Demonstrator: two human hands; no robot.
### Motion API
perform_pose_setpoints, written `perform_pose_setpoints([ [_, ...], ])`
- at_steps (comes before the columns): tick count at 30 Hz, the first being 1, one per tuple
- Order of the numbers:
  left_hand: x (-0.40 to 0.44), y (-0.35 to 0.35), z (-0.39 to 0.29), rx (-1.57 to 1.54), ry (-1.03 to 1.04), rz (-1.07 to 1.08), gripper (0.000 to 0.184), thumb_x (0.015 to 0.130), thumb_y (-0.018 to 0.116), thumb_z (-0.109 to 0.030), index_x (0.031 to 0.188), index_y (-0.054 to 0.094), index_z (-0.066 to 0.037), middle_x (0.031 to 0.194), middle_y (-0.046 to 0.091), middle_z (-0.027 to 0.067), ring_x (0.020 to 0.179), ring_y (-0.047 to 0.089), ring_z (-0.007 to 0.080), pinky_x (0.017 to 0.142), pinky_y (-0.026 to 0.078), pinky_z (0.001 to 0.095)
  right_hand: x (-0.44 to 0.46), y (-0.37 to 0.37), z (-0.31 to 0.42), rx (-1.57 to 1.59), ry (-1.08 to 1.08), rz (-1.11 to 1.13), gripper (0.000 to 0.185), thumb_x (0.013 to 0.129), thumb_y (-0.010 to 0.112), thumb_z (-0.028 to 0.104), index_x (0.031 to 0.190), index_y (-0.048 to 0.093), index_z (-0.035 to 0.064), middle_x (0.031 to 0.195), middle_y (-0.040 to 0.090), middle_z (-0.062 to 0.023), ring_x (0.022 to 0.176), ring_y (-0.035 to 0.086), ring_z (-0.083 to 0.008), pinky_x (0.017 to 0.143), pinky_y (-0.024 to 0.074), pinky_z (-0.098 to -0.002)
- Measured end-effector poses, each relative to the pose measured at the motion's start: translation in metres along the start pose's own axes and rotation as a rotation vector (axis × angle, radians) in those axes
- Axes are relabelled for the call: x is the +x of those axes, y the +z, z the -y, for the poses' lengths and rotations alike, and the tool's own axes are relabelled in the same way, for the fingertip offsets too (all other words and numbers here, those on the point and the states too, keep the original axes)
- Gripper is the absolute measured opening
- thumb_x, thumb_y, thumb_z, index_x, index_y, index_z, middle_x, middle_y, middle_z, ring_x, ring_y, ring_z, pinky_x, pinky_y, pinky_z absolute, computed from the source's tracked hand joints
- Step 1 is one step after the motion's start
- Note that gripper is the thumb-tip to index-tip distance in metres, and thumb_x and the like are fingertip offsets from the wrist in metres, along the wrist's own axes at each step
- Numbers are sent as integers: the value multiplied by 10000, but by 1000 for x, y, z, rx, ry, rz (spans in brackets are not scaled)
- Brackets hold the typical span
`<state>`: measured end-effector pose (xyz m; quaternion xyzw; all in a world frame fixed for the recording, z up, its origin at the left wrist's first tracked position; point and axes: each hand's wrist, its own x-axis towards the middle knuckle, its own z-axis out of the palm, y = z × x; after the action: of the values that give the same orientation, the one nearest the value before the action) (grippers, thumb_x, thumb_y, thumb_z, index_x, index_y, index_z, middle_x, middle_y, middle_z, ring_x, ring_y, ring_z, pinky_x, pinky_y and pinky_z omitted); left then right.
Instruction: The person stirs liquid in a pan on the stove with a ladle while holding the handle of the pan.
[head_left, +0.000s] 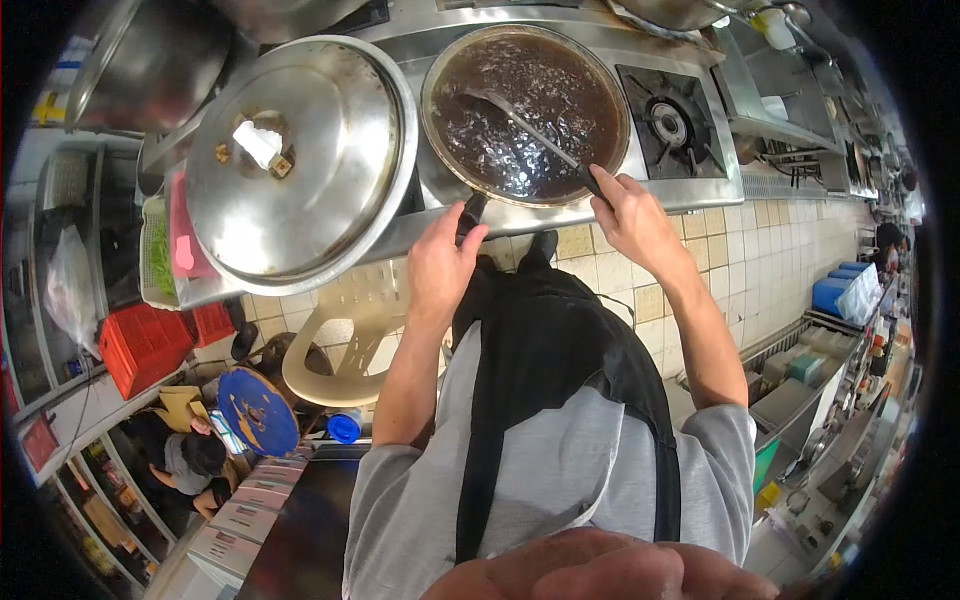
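A wide round pan (432,135) sits on the stove, filled with dark brown, rippling liquid (530,80). My right hand (637,228) is closed around the black handle of a long metal utensil (545,140). Its shaft slants into the liquid; the head is partly sunk, so I cannot tell whether it is a ladle or a spatula. At the pan's near edge, my left hand (438,262) grips a short black handle (472,212) between thumb and fingers. Where this handle joins the pan is hard to make out.
Left of the pan lies a large metal lid (330,130); at its right is a gas burner (670,122). A beige plastic chair (310,350), red crates (145,345) and a blue round top (258,410) stand behind left. Another person (190,460) is low at far left.
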<state>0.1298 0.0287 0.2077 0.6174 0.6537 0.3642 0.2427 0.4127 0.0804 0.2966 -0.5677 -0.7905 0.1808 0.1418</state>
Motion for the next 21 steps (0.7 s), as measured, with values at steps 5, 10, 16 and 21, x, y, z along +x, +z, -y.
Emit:
perform_pose_setpoints([
  [5,1,-6,-9,-4,-75,62,497,908,798,-315,1278,687,-2,1117,730,246,939,719,399,832,573,449,-19,-6,-1,7,41,57,449,931,646,52,1375,600,11,1035,657,-274,904,672,-472,805,555,-521],
  [10,2,-8,-13,-44,-122,84,497,911,796,-315,1278,686,1,1124,727,252,946,720,401,834,575,448,-42,-7,-13,55,52,58,468,923,649,33,1388,600,29,976,630,-242,865,662,-457,782,538,-521],
  [16,1,-3,-2,57,10,26,534,874,842,-314,1275,698,7,1094,739,231,856,733,308,756,597,390,-68,-12,-23,80,65,76,491,913,664,22,1399,600,43,1009,640,-222,885,667,-430,784,540,-499],
  [21,1,0,3,31,21,20,536,871,846,-315,1278,699,1,1112,738,233,852,731,291,735,592,377,-84,-23,-24,98,107,102,498,905,676,22,1397,608,71,994,648,-203,892,668,-411,777,532,-484],
])
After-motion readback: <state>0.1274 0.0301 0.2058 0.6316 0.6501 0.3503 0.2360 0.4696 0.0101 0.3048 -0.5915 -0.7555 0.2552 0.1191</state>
